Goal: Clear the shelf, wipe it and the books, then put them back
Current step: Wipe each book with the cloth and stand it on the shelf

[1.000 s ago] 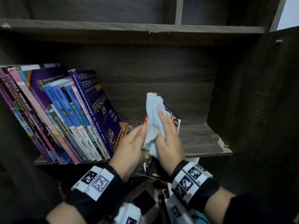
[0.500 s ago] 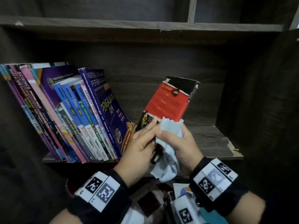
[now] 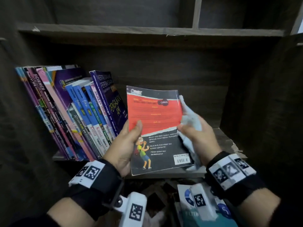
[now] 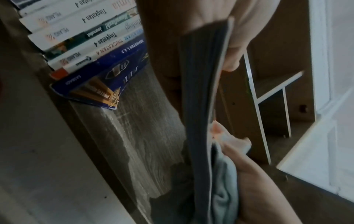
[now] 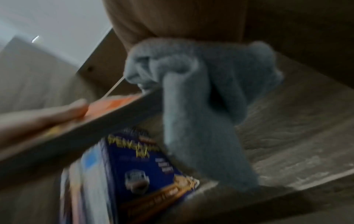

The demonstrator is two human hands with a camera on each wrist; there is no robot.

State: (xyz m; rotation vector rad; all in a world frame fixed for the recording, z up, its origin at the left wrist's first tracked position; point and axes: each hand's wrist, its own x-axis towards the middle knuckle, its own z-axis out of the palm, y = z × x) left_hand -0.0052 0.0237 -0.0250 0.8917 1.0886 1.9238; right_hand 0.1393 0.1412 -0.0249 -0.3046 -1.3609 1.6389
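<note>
A thin red-and-black book is held upright in front of the dark wooden shelf, its back cover facing me. My left hand grips its left edge, thumb on the cover; the left wrist view shows the book's page edge in that grip. My right hand holds a pale blue cloth bunched against the book's right edge and behind it. The right wrist view is blurred and shows the cloth touching the book's edge.
Several books lean in a row on the left half of the shelf, ending with a dark blue one. The shelf's right front corner is chipped. More books lie below by my wrists. An upper shelf board runs overhead.
The book has turned to face me upright. The cloth went from the cover's top, down to its lower part, and now sits at the right edge. The left hand keeps its grip.
</note>
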